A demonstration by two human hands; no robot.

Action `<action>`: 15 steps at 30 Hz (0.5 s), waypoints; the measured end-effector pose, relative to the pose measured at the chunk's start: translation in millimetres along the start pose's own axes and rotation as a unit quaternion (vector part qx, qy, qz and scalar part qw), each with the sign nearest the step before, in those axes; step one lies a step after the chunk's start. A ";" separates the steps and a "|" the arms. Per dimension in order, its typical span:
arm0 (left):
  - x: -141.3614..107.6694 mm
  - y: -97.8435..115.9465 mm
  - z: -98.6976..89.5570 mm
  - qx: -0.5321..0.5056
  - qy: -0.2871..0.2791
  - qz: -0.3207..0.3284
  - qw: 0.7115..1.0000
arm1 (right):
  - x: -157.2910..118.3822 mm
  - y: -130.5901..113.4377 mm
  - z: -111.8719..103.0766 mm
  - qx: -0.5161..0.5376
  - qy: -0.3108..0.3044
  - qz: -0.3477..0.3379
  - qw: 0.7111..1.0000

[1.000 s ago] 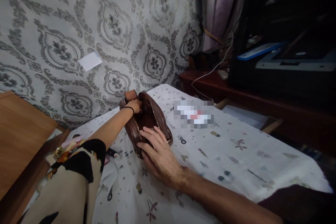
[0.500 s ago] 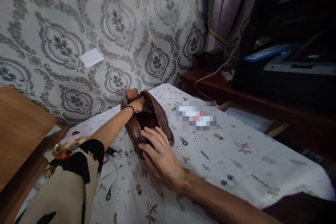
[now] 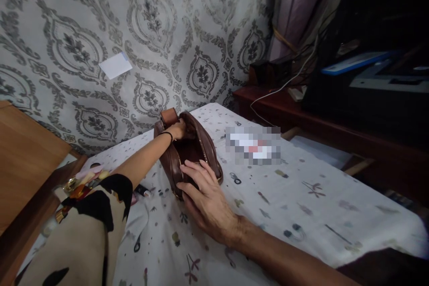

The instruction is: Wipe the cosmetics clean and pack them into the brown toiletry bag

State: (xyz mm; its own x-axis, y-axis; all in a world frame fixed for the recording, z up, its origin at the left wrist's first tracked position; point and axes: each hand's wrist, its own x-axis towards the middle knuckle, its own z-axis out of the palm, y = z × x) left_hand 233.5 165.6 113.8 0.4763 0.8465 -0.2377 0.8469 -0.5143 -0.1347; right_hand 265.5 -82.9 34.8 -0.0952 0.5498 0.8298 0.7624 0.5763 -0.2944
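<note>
The printed sheet (image 3: 278, 205) bears bag (image 3: 188, 153) and pixelated item (image 3: 256, 146), right fingers (image 3: 195, 174) apart, left hand (image 3: 178, 131) too hidden to tell.

Left fingers (image 3: 182, 127): tips lost inside the bag (image 3: 170, 165)
Right-side thing (image 3: 256, 146): pixelated, no clue
Left sleeve (image 3: 80, 237): chopped by the near edge

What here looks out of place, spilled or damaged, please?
One thing looks odd: the white-and-red object on the white printed cloth appears as coarse square blocks, so its shape is hidden. The brown leather-look bag gapes open, unsurprisingly: the left hand and right hand are at its opening. I see no spill or damage.
</note>
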 end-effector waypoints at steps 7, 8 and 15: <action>-6.4 -3.4 -4.7 0.014 -0.014 0.008 1.000 | 1.0 0.5 0.3 0.001 0.010 -0.007 1.000; -7.4 -3.3 -4.3 0.015 -0.012 0.008 1.000 | 1.1 0.5 0.2 -0.001 0.009 -0.007 1.000; -13.1 -8.6 0.3 0.008 0.016 -0.003 1.000 | -0.2 0.2 0.3 0.000 0.004 -0.011 1.000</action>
State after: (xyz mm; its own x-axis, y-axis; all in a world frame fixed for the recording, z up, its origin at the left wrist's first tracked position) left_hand 220.0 158.9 117.8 0.4793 0.8534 -0.2051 0.8459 -0.5115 -0.1513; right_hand 265.5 -82.8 34.4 -0.1074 0.5321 0.8399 0.7599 0.5886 -0.2758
